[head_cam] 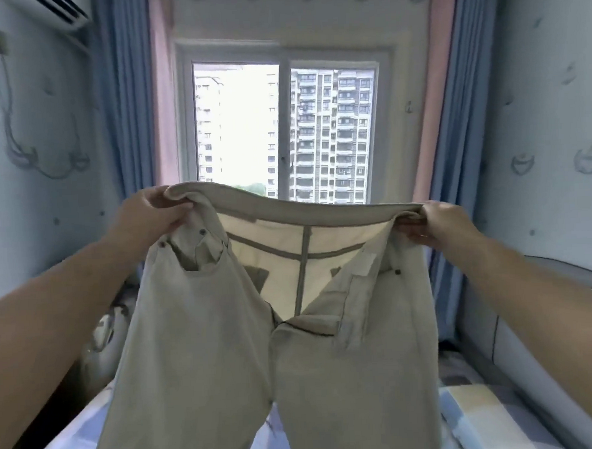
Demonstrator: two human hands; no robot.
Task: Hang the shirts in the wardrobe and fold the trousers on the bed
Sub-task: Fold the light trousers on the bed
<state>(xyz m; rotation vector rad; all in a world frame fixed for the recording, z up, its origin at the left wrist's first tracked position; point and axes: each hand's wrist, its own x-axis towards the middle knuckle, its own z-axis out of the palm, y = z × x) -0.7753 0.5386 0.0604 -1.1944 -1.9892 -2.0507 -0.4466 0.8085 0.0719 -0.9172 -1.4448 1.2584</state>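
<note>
The room is a narrow bedroom. Pale blue patterned walls [539,108] close in on both sides, and a sliding window [286,128] at the far end looks onto apartment blocks. Blue curtains [123,96] with pink edging hang either side of it. An air conditioner [60,11] is mounted high on the left wall.

The bed [469,417] lies below, covered in a pale patterned sheet in blue and cream. A padded headboard [549,314] runs along the right side.

The trousers [266,346] are beige and held up in the air above the bed, front facing the person. The fly is open and the white lining shows. Both legs hang straight down and run out of the picture, so their ends cannot be seen.

The left hand [150,214] grips the waistband at its left end, fingers curled round the bunched fabric. The right hand [438,223] pinches the waistband at its right end. The band is stretched fairly taut between them.

Judgement: the cloth appears soft, light and limp, neither fragile nor slippery. It should drape rather than hold shape. The two waistband corners are the sound holding points; folding will likely call for laying it flat on the sheet first.
</note>
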